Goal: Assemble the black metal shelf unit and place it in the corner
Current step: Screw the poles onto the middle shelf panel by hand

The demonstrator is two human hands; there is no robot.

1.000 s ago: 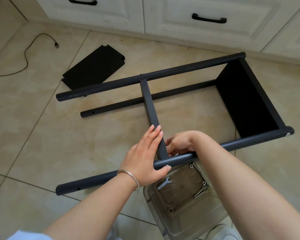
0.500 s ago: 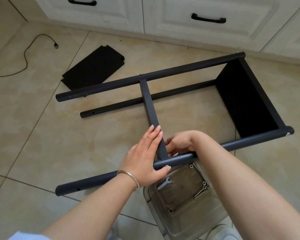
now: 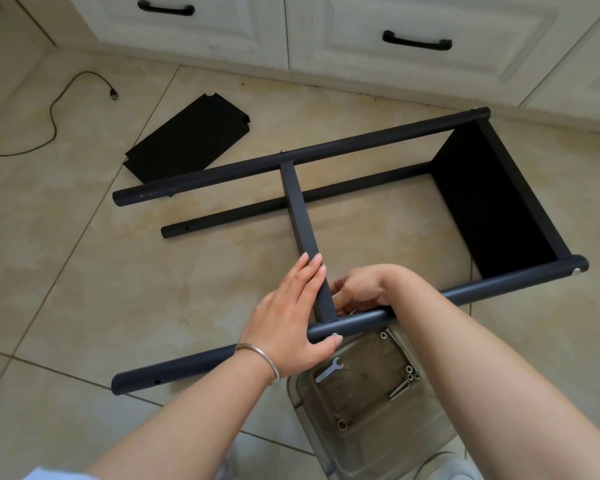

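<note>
The black shelf frame lies on its side on the tiled floor. Its near pole (image 3: 482, 289) and far pole (image 3: 361, 143) are joined by a flat crossbar (image 3: 297, 209) and an end shelf panel (image 3: 492, 202). My left hand (image 3: 288, 317) rests with straight fingers along the crossbar, its thumb pressing a silver bolt head (image 3: 335, 336) on the near pole. My right hand (image 3: 364, 289) reaches over the pole with fingers curled at the joint, pinching something small that is mostly hidden.
A third pole (image 3: 257, 209) lies on the floor under the frame. A loose black shelf panel (image 3: 187, 136) sits at the back left. A clear container (image 3: 371, 410) below my hands holds a wrench (image 3: 328, 370) and bolts (image 3: 406, 384). White cabinets (image 3: 361, 29) and a cable (image 3: 52, 116) lie beyond.
</note>
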